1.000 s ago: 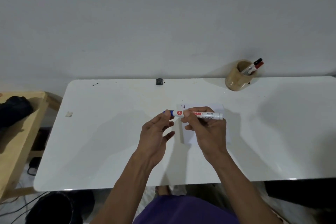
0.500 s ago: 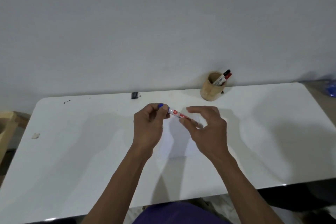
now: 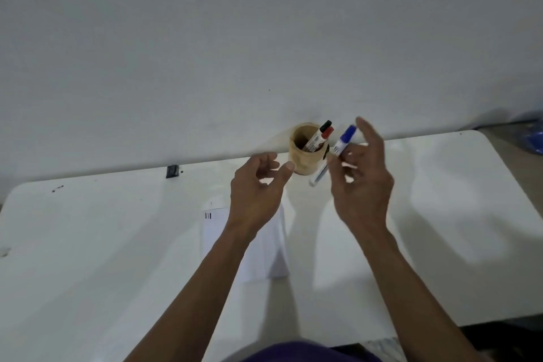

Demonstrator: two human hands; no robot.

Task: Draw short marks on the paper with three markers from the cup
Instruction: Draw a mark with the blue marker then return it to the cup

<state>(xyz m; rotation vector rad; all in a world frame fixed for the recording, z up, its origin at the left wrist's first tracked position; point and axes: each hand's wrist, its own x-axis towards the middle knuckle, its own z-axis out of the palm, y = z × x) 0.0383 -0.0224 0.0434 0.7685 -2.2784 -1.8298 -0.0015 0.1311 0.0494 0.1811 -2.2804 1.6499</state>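
One blue-capped marker (image 3: 335,153) is being held tilted, cap up, in the pinched fingers of the right hand (image 3: 363,182), just to the right of the single tan cup (image 3: 305,153), in which two more markers, one black-capped (image 3: 318,135) and one red-capped (image 3: 326,133), are being kept leaning against the right rim. The left hand (image 3: 257,191) is being held loosely open and empty just left of the cup, thumb near its wall, though contact cannot be told. One sheet of paper (image 3: 217,232), marked with three short dark strokes (image 3: 208,216) at its far left corner, is lying on the white table (image 3: 88,244) nearer the person than the cup, partly covered by the left forearm.
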